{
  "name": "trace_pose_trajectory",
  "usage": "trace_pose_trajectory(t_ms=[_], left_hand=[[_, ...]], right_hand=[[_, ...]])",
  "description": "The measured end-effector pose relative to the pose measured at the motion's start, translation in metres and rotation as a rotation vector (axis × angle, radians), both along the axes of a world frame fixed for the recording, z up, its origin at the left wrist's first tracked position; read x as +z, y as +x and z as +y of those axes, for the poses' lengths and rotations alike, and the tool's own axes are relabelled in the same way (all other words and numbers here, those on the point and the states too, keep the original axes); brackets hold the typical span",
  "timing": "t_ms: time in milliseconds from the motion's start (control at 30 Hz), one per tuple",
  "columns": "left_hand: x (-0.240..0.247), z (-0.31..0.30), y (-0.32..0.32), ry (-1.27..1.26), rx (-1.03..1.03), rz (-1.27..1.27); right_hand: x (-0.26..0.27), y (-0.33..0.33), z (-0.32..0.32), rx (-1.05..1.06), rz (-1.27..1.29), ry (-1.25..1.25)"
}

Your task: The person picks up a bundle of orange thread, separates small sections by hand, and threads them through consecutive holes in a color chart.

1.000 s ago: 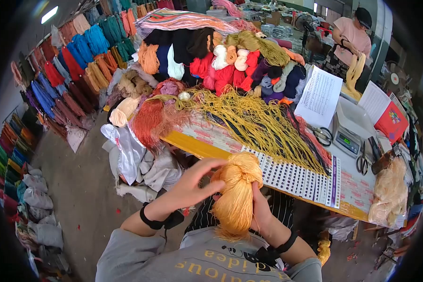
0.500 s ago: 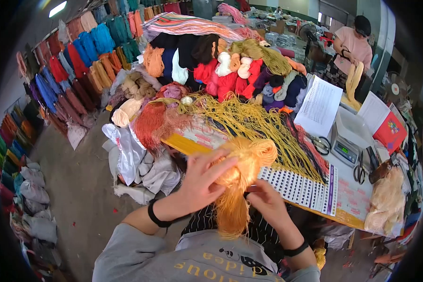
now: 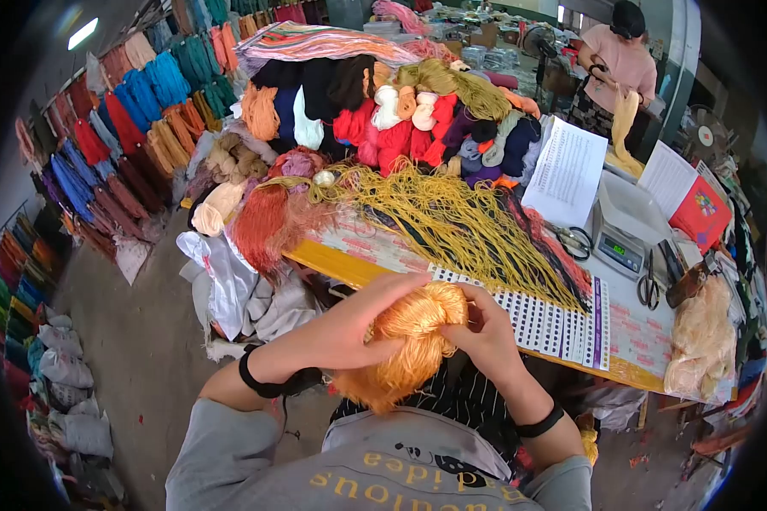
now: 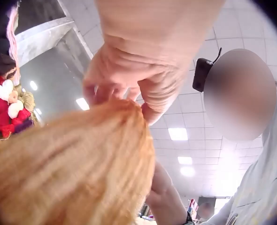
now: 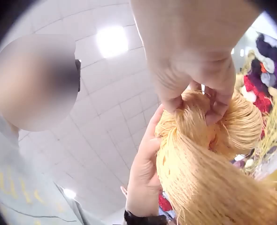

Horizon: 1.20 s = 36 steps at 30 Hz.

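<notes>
A glossy yellow-orange skein of thread (image 3: 396,353) is held up in front of the person's lap. Its loose tail slants down to the left, and a looped, folded head (image 5: 242,119) shows in the right wrist view. The left hand (image 3: 337,332) grips the skein from the left, thumb on the near side and fingers over the top. From the other side, the right hand (image 3: 490,336) pinches the strands at the skein's gathered neck with thumb and fingertips. In the left wrist view, the skein's broad body (image 4: 77,168) hides part of the right hand.
Beyond the hands stands a table with a yellow edge (image 3: 332,264). On it lie a dotted card (image 3: 537,319), long yellow strands (image 3: 460,221), piled coloured skeins (image 3: 392,128), scissors (image 3: 648,292) and a scale (image 3: 619,251). White sacks (image 3: 222,272) sit at left. Another person (image 3: 618,64) stands behind.
The skein has turned from hanging upright to tilted, its tail now down-left. The left hand has closed round it, and the right hand has moved up to pinch its neck.
</notes>
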<state>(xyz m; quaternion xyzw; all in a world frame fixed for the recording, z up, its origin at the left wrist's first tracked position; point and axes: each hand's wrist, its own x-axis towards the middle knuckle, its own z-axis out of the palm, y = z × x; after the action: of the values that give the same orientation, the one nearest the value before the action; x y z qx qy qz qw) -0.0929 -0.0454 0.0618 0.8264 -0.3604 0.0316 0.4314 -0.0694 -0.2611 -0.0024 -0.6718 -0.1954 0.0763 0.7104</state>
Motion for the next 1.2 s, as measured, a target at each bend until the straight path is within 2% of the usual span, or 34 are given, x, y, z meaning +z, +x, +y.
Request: trace_pose_trajectory(t_ms=[33,100,200,267,333,367,433,533,633,700,933,1000,1033,1067,1133,1167,1200], left_hand=[[-0.004,-0.001,0.000,-0.001,-0.004,0.002],[-0.013,-0.004,-0.002,0.094,0.009,-0.035],[-0.023,-0.008,-0.001,0.102,0.085,-0.023],[-0.027,-0.010,0.001,0.113,0.112,-0.036],[-0.031,-0.014,-0.001,0.164,0.152,-0.190],[-0.034,-0.015,0.001,0.161,0.146,-0.188],[-0.042,-0.017,0.007,0.178,0.241,-0.372],[-0.054,-0.021,0.009,0.120,0.338,-0.479],[-0.061,-0.020,0.006,0.107,0.356,-0.524],[-0.056,-0.018,0.000,0.093,0.330,-0.494],[-0.033,-0.004,-0.024,-0.018,0.207,-0.297],[-0.030,0.008,-0.027,-0.038,0.202,-0.207],[-0.028,0.013,-0.027,-0.067,0.209,-0.119],[-0.025,0.017,-0.025,-0.138,0.191,0.005],[-0.030,0.021,-0.018,-0.184,0.192,0.061],[-0.031,0.022,-0.014,-0.235,0.198,0.098],[-0.027,0.021,-0.015,-0.306,0.193,0.211]], right_hand=[[-0.002,0.001,-0.001,-0.011,0.063,-0.041],[-0.007,0.002,-0.002,-0.018,0.040,-0.053],[-0.009,-0.002,-0.001,-0.036,-0.037,-0.122],[-0.008,-0.004,-0.001,-0.057,-0.257,-0.303],[-0.005,-0.009,-0.001,-0.080,-0.305,-0.375],[-0.004,-0.012,0.000,-0.101,-0.358,-0.442],[-0.001,-0.015,0.001,-0.117,-0.287,-0.423],[-0.006,-0.016,-0.001,-0.133,-0.193,-0.410],[-0.019,-0.008,-0.008,-0.212,-0.335,-0.387],[-0.021,-0.005,-0.011,-0.217,-0.423,-0.349],[-0.027,-0.009,-0.012,-0.163,-0.377,-0.237],[-0.042,-0.002,-0.025,-0.049,-0.191,-0.037],[-0.042,-0.003,-0.026,-0.055,-0.191,-0.036],[-0.041,-0.007,-0.027,0.051,0.039,0.135],[-0.054,-0.016,-0.032,0.302,0.514,0.389],[-0.056,-0.019,-0.033,0.299,0.513,0.393],[-0.054,-0.020,-0.032,0.444,0.488,0.321]])
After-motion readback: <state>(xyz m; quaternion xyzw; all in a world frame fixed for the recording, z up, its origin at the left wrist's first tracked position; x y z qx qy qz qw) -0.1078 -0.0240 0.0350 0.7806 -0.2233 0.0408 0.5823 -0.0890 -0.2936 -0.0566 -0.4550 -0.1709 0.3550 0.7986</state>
